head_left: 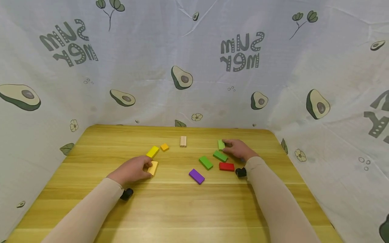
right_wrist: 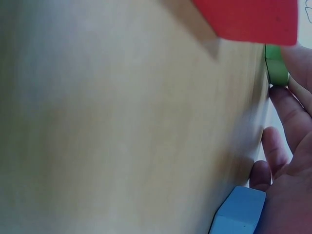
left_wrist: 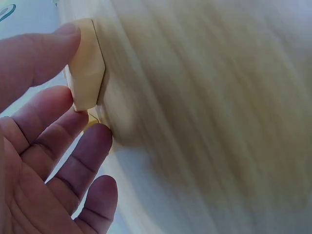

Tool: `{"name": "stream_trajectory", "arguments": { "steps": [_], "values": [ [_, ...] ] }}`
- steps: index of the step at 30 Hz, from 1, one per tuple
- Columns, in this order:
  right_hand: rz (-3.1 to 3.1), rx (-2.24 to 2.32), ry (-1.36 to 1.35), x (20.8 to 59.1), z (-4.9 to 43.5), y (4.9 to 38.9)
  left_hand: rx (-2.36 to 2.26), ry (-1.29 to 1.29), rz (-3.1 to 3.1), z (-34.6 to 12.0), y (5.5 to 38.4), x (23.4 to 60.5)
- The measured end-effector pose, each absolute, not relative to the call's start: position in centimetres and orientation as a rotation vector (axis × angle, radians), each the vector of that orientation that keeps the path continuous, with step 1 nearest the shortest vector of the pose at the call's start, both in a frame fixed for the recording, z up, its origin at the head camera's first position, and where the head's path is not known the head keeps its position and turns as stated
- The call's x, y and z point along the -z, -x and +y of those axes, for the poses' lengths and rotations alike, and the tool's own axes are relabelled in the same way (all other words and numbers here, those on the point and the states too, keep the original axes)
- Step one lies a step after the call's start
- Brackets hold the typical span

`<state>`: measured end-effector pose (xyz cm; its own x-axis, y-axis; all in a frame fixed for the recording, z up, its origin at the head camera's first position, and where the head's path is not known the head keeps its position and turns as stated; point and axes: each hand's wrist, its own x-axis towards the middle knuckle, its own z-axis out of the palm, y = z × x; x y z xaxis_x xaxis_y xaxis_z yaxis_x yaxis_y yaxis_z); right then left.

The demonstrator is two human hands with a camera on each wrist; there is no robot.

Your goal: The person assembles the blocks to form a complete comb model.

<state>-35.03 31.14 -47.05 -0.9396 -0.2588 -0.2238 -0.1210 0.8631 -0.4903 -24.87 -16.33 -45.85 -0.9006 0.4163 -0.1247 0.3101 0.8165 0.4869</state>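
My left hand (head_left: 131, 170) pinches a pale orange block (head_left: 153, 168) between thumb and fingers, low over the wooden table. In the left wrist view the thumb lies on one side of this block (left_wrist: 87, 68), fingertips at the other. A yellow block (head_left: 152, 152) lies just beyond that hand. Over on the right, my right hand (head_left: 240, 149) pinches a light green block (head_left: 221, 145). The right wrist view shows only part of that block (right_wrist: 277, 68), at the thumb and index finger. Beneath the right wrist is a blue block (right_wrist: 239, 212), mostly hidden in the head view.
Two darker green blocks (head_left: 206, 162), a red block (head_left: 226, 166) and a purple block (head_left: 197, 176) lie between the hands. Farther back are a small orange block (head_left: 164, 147) and a plain wood block (head_left: 183, 141). A printed cloth (head_left: 152, 101) hangs behind the wooden table (head_left: 182, 209).
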Motion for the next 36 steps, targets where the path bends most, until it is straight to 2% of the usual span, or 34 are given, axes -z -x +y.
{"name": "stream_trajectory", "arguments": {
  "steps": [17,36],
  "values": [
    [2.744,0.779,0.266,47.5,31.1,35.2,-0.752,-0.588,2.784,-14.5,25.0,46.3],
    [2.746,0.777,0.277,47.3,31.3,35.1,-0.820,-0.514,2.756,-6.8,28.3,46.6]
  ]
}}
